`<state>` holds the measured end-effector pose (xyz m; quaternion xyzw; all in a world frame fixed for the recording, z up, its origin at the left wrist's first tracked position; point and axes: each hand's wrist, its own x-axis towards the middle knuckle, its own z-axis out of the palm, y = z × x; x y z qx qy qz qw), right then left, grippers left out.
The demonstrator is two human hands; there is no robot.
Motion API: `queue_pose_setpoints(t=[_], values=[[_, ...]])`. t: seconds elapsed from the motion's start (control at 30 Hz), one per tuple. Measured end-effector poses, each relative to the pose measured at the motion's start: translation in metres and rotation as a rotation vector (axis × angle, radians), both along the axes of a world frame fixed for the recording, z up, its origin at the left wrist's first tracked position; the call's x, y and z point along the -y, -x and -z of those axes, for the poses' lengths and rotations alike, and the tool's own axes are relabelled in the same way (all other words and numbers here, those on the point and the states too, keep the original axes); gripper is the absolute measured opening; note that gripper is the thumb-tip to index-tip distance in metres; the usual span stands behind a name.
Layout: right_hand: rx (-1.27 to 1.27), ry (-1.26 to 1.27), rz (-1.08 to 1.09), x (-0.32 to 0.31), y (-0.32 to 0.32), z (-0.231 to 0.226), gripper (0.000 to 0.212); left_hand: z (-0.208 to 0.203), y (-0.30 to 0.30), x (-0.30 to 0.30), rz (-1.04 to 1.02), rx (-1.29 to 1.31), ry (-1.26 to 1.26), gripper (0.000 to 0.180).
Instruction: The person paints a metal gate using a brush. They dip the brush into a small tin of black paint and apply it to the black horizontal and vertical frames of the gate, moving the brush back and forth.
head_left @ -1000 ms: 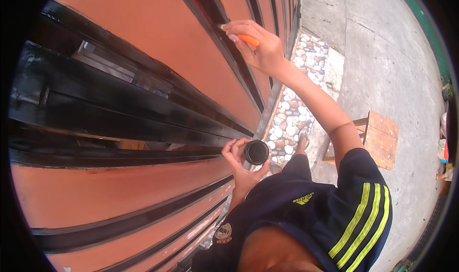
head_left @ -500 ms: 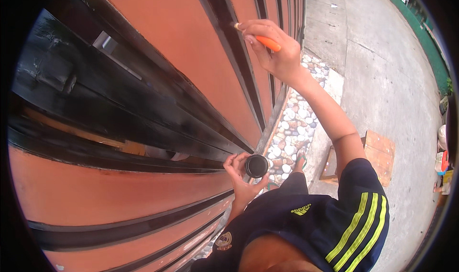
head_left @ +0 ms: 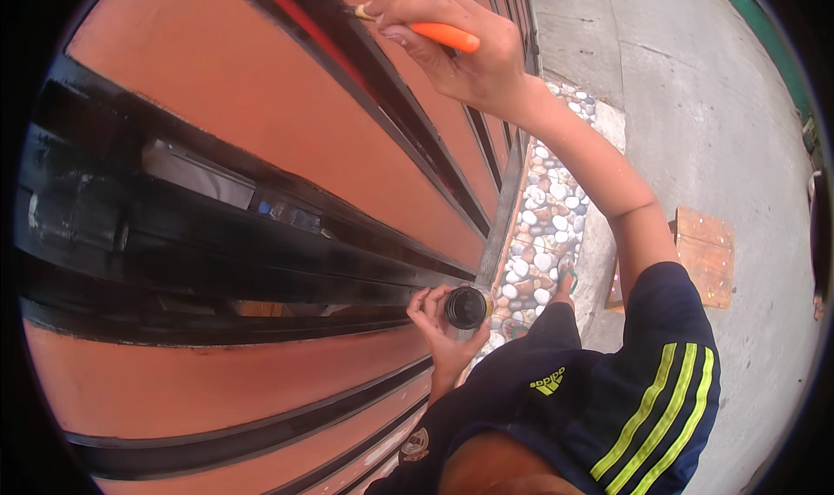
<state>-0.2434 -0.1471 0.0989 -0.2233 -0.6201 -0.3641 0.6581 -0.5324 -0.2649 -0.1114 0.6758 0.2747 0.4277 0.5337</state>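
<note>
My right hand (head_left: pixel 452 47) is raised high and grips a small brush with an orange handle (head_left: pixel 443 35); its tip touches a black bar (head_left: pixel 382 78) of the reddish-brown metal gate (head_left: pixel 217 112). My left hand (head_left: pixel 439 325) is held low near my chest and holds a small round can of black paint (head_left: pixel 466 307), its open top facing up. The can sits close to the gate's glossy black horizontal rail (head_left: pixel 200 252).
The gate fills the left side, with orange panels framed by wet-looking black bars. A strip of pebbles (head_left: pixel 543 234) runs along its base. Grey concrete pavement (head_left: pixel 695 104) lies to the right, with a wooden stool or board (head_left: pixel 708 256) by my leg.
My right hand with the brush has moved up along the black bar. The view has closed in on the gate. My left hand keeps the can at about the same spot.
</note>
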Motion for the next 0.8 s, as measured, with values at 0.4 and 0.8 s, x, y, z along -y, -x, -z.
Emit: queue_pose_setpoints(t=[0.4,0.8], values=[[0.066,0.194,0.1,0.03,-0.003,0.053,0.017,-0.003,-0.005,0.0,-0.028,-0.016,-0.026,0.096],[-0.315,0.812,-0.075,0.123,0.029,0.247,0.027,0.002,-0.011,-0.002,-0.062,-0.068,-0.045,0.095]])
